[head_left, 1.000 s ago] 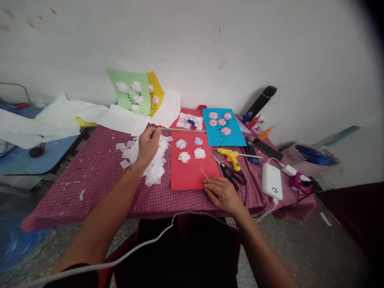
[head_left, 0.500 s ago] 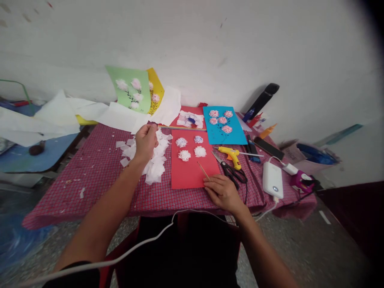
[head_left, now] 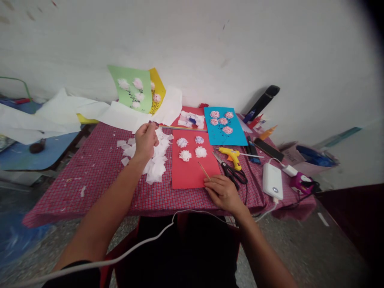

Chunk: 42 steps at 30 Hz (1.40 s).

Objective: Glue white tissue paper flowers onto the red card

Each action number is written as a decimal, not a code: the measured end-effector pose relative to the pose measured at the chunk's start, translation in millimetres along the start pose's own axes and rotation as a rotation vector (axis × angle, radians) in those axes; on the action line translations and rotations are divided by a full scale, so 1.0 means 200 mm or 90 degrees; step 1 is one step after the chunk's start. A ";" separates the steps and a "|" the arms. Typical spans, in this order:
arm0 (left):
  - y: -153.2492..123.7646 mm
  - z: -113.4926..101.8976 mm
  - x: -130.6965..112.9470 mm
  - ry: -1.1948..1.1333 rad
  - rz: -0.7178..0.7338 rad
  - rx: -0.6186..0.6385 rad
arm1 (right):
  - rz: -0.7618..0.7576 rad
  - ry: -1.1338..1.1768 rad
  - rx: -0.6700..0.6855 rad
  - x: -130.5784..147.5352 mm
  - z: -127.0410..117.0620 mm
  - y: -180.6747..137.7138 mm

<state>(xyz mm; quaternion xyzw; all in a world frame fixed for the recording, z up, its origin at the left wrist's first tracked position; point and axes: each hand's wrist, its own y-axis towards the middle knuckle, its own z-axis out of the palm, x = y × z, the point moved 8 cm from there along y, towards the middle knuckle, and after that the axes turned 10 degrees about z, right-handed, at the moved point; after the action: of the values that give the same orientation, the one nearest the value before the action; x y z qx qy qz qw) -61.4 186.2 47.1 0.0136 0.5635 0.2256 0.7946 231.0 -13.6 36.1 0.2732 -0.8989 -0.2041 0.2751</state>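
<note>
Fingers (head_left: 151, 130) of the left hand (head_left: 145, 141) are closed together in a small pinch, raised just above a heap of white tissue paper pieces (head_left: 156, 164). I cannot tell if they hold a small piece of tissue. Fingers (head_left: 210, 183) of the right hand (head_left: 223, 194) are narrow around a thin wooden stick (head_left: 205, 172), and this hand rests on the lower edge of a red paper sheet (head_left: 187, 176). The tip of the stick points up over the sheet and stays near the middle of it.

On the red paper sheet lie four round flowers of white tissue (head_left: 185, 155), in two rows, and two of them show some blue colour. The tissue heap is just beside the left edge of this sheet, and some loose squares (head_left: 125, 161) lie further left on the checked red cloth of the desk (head_left: 90, 188). Behind the sheet is a long thin strip (head_left: 183, 128), and behind that a second red paper (head_left: 198, 114) with tissue bits on it.

A blue card with pink flowers (head_left: 238, 136) lies to the right of the sheet. Below it are a yellow glue gun (head_left: 231, 154) and black scissors (head_left: 231, 175), near the right hand. Further right is a white power bank (head_left: 272, 181). A green card with flowers (head_left: 129, 86) leans on the wall at the back of the desk.
</note>
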 end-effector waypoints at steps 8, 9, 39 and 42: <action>0.01 0.00 0.01 -0.010 -0.008 -0.009 | 0.001 0.002 0.001 -0.01 0.01 -0.01; 0.01 0.00 0.01 -0.009 -0.009 -0.011 | 0.003 0.001 0.002 -0.01 0.01 -0.01; 0.03 -0.03 -0.03 -0.013 0.008 -0.020 | 0.012 0.004 0.002 -0.02 0.01 -0.01; 0.03 -0.03 -0.03 -0.010 0.006 -0.023 | 0.012 0.003 0.003 -0.02 0.01 -0.01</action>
<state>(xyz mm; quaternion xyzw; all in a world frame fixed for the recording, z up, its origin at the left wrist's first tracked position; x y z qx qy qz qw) -69.7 187.1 52.1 0.0040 0.5533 0.2393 0.7979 233.0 -12.7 33.4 0.2661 -0.9014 -0.1986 0.2780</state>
